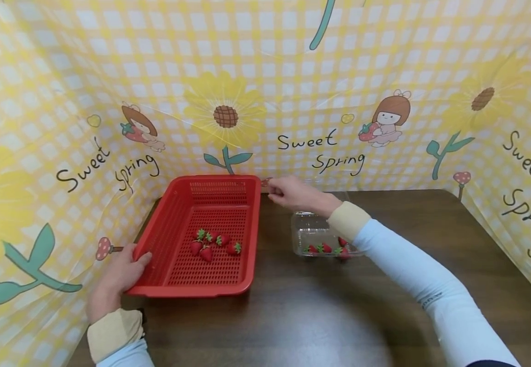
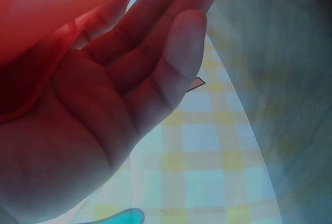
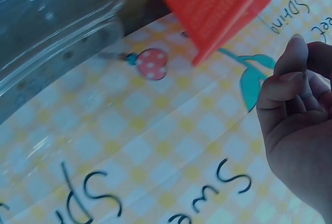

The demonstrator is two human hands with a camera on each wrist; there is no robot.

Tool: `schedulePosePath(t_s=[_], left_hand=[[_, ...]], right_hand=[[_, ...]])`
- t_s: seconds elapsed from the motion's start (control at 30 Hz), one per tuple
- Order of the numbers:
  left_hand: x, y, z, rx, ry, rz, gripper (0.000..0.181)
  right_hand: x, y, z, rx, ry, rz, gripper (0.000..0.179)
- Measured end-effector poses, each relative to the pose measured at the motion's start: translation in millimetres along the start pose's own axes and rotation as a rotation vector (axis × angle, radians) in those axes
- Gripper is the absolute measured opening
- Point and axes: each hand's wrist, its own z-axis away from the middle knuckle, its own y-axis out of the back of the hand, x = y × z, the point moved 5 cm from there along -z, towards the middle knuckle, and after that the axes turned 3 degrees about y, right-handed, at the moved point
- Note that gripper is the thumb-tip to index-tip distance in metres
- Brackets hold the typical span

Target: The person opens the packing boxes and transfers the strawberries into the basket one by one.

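My left hand grips the left rim of a red plastic basket, thumb over the rim. In the left wrist view its fingers lie beneath the red wall. Several red strawberries with green leaves lie on the basket's slotted floor. My right hand is raised just right of the basket's far right corner, fingers curled. In the right wrist view, a sliver of red shows among those fingers: a strawberry, mostly hidden. Below the right forearm stands a clear plastic box with several strawberries along its near side.
The dark wooden table carries both containers. A yellow checked cloth with printed flowers and lettering rises behind the table and along both sides. The basket stands close to the cloth at the far left.
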Motion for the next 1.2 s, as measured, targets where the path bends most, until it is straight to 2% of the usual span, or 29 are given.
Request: schedulePosePath(t_s=[0.2,0.37,0.47,0.63,0.77,0.87,1.0,1.1,1.2], left_hand=[[4.2,-0.1,-0.1,-0.006,0.003,0.003,0.056],[7.0,0.4,-0.2,-0.01,0.0,0.006,0.055],[7.9,1.0,-0.2,-0.009,-0.004,0.011,0.054],[7.7,1.4,0.3,-0.013,0.003,0.01,0.053],[7.3,1.4,1.1,-0.017,0.007,0.009,0.053],[7.0,1.5,1.7,-0.012,0.006,0.011,0.052],[5.9,1.9,2.6,-0.009,0.004,0.015,0.053],[4.0,1.9,2.8,-0.009,0.011,0.013,0.053],[2.8,1.5,3.0,-0.013,0.02,0.013,0.053]], right_hand=[[16,6,24.6,-0.032,-0.001,0.029,0.012],[27,5,45.3,-0.049,0.033,0.11,0.016],[34,-2,57.0,-0.12,0.014,0.135,0.02],[45,-16,74.1,-0.265,-0.041,0.126,0.016],[49,-24,84.2,-0.299,-0.025,0.125,0.015],[53,-29,89.9,-0.349,-0.048,0.105,0.013],[58,-35,96.8,-0.48,-0.146,0.063,0.005],[60,-39,101.8,-0.548,-0.208,0.045,0.01],[62,-43,105.6,-0.58,-0.251,0.04,0.015]])
